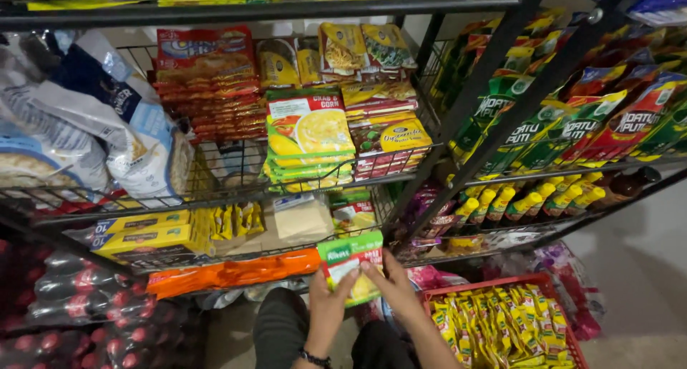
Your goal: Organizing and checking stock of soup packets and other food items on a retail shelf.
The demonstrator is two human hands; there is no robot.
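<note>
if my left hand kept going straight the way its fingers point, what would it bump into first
Likely the soup mix packets that the left hand already touches; past those, probably the wire shelf edge, though depth is unclear.

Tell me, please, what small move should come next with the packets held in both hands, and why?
Probably lift the packets up and forward to the matching stack on the wire shelf. Both the left hand and right hand grip them low, in front of the shelves, and that green-topped stack with yellow soup pictures looks like the same kind, so it seems the likely place.
</note>
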